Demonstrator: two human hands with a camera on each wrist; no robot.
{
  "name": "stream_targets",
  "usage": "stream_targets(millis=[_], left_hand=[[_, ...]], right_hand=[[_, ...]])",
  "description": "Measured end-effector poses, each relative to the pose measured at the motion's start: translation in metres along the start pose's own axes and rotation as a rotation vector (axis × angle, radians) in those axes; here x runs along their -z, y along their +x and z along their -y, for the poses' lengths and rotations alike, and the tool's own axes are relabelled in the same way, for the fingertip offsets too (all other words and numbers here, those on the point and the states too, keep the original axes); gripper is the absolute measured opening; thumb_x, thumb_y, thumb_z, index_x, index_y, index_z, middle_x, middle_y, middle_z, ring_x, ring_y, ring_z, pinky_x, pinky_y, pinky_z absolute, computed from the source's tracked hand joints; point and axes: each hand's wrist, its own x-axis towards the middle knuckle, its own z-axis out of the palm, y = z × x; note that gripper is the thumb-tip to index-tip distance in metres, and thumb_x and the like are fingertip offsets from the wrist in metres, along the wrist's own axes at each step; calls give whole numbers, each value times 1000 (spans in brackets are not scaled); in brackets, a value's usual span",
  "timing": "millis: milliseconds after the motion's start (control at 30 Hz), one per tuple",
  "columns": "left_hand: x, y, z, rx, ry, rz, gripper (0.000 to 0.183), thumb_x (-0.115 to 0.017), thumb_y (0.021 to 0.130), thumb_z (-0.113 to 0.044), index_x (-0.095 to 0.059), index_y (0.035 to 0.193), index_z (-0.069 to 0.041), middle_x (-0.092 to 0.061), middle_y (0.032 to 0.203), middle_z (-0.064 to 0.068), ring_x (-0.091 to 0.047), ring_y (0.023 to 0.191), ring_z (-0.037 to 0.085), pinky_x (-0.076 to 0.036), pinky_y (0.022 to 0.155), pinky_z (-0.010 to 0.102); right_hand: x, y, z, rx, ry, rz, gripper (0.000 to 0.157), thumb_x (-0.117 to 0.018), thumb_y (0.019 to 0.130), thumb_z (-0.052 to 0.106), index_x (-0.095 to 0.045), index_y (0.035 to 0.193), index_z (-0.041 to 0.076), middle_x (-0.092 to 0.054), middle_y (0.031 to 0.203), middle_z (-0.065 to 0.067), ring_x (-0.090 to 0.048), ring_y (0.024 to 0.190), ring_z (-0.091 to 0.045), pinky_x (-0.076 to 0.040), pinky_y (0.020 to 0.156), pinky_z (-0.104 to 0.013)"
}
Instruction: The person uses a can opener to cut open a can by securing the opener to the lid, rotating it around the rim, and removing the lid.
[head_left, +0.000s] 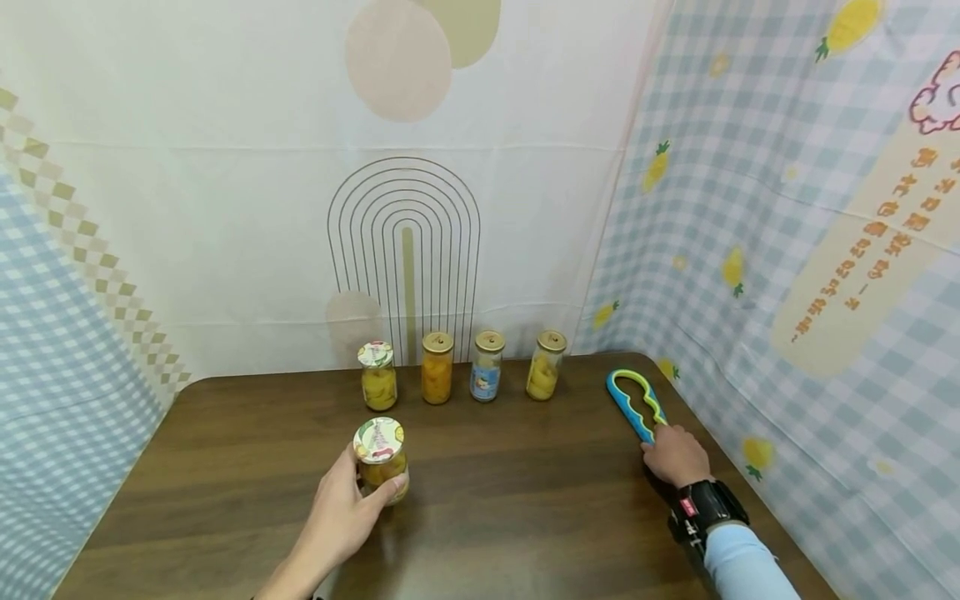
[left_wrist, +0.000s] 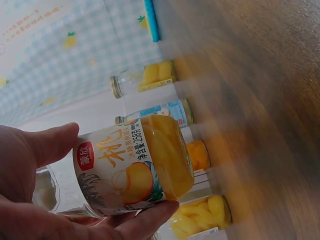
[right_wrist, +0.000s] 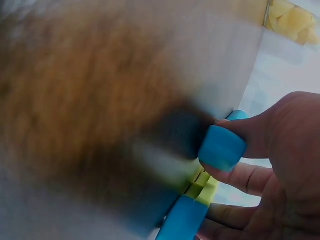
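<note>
My left hand grips a glass jar of peaches, its thumb and fingers on opposite sides. This jar has a white patterned lid; a peach is printed on its label in the left wrist view. Whether its base touches the table cannot be told. Over at the right, my right hand holds the near end of a blue and green jar opener with a wavy inner edge. In the right wrist view the thumb and fingers pinch the opener's blue end.
Along the back of the brown table stand a white-lidded jar of yellow fruit, a jar of orange fruit, a blue-labelled jar and a gold-lidded jar of pale fruit. Cloth hangings enclose the back and sides.
</note>
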Motion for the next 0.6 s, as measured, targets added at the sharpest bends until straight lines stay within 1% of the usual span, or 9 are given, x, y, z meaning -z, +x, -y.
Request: stream_targets(millis=[167,267,333,400,500,600], left_hand=[[-2,1,0,10,-6,-2,61,-83,95,-26,-55,143,-3,-70,135,18,-69,127,36,-57,105,55],[-4,1,1,7,-1,1,64,-83,95,-28,-53,145,-2,-69,137,19,-68,128,37,-57,105,55],[-5,0,2,8,9,1,66,-83,95,-28,-51,147,-2,-68,138,20,-68,129,38,-57,106,56],[-5,-1,2,9,18,1,67,-82,96,-28,-50,148,-1,-67,140,20,-67,130,39,-57,106,57],[-5,-2,2,11,31,-1,67,-82,96,-27,-50,149,-1,-67,140,20,-66,131,40,-56,107,58],[-6,-2,2,8,34,-7,66,-82,96,-25,-50,148,-1,-67,140,20,-66,132,41,-55,108,59]], right_hand=[[1,0,-1,0,12,-3,23,-65,101,23,-65,90,2,-62,84,-17,-61,75,-32,-49,61,-48],[1,0,-3,11,21,-12,22,-65,101,22,-65,91,3,-61,82,-14,-61,74,-30,-48,60,-45],[0,0,-5,20,33,-15,22,-65,101,23,-64,89,4,-60,79,-13,-59,71,-29,-46,58,-43],[-2,0,-7,32,46,-16,23,-65,100,22,-62,84,6,-57,75,-10,-56,68,-27,-42,56,-39],[-6,-1,-9,32,72,-11,30,-65,100,22,-54,75,9,-47,70,-5,-49,63,-24,-35,55,-35],[-9,-1,-10,30,96,-33,33,-65,99,23,-50,72,11,-42,69,-3,-45,62,-22,-32,55,-33]])
